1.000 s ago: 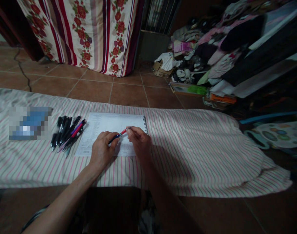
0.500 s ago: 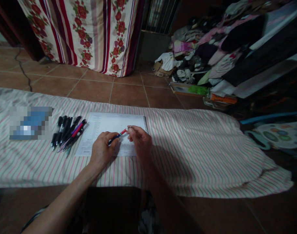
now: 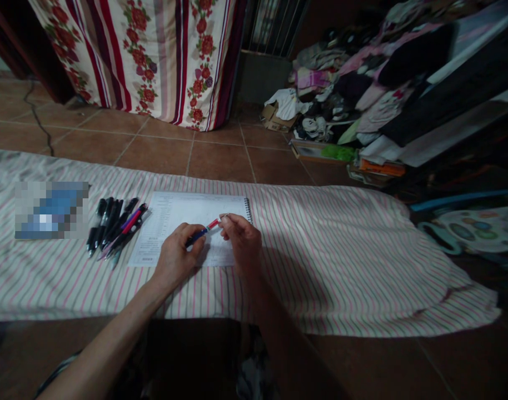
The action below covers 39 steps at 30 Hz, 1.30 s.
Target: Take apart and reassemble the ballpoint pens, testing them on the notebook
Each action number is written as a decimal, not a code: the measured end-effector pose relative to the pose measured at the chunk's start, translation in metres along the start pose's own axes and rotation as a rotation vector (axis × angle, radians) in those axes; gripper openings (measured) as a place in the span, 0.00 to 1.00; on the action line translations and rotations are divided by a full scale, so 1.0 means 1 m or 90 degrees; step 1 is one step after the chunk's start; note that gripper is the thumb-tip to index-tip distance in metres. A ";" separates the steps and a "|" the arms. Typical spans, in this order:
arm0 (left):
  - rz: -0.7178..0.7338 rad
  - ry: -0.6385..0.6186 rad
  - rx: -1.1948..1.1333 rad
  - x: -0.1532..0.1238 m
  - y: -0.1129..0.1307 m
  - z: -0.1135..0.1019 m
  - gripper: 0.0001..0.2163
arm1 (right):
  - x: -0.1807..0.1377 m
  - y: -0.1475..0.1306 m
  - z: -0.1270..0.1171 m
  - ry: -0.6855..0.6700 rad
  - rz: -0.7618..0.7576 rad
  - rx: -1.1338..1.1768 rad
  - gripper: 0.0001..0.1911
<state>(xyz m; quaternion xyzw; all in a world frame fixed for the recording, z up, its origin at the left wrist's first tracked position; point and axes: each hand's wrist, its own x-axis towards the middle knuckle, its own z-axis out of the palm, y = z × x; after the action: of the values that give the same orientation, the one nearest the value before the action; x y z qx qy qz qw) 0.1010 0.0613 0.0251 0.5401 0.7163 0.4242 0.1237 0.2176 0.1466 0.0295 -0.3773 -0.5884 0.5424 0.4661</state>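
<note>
Above the spiral notebook, a slim pen with a dark blue barrel and a red section is tilted up to the right. My left hand is closed around its blue end, thumb and fingers pressed together. At the other end, my right hand pinches the tip just past the red section, where a small thin piece shows between the fingertips; its kind I cannot make out. Left of the notebook lies a cluster of pens, mostly black, with a pink and a purple one among them.
A striped cloth covers the low surface under everything. At its left lies a blurred-out blue object. Behind are the tiled floor, a floral curtain and piled clothes. A patterned light-coloured item is at the right.
Both hands keep hold of the pen. The right hand has shifted very slightly right, and a little more of the pen's red section shows.
</note>
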 end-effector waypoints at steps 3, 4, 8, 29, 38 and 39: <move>0.001 -0.015 -0.003 0.001 0.001 0.000 0.08 | 0.001 -0.001 -0.002 0.006 -0.002 0.001 0.11; -0.001 -0.017 -0.003 0.001 0.001 0.000 0.08 | 0.001 0.000 -0.003 0.007 -0.004 -0.001 0.11; -0.006 -0.015 -0.012 0.001 0.000 0.000 0.07 | 0.000 0.000 -0.002 0.009 -0.008 -0.020 0.11; -0.213 -0.065 -0.272 0.002 0.011 -0.005 0.17 | -0.002 0.008 -0.001 -0.144 0.012 -0.025 0.17; -0.301 -0.046 -0.317 0.004 0.009 -0.005 0.16 | 0.027 0.022 -0.038 0.069 -0.035 -0.249 0.15; -0.314 -0.045 -0.315 0.005 0.009 -0.006 0.16 | 0.027 0.022 -0.041 0.059 -0.055 -0.291 0.13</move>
<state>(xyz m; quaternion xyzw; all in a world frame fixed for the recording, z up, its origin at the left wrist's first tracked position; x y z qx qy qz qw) 0.1011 0.0630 0.0370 0.3189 0.6960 0.5231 0.3744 0.2475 0.1867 0.0107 -0.4722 -0.6895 0.3568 0.4175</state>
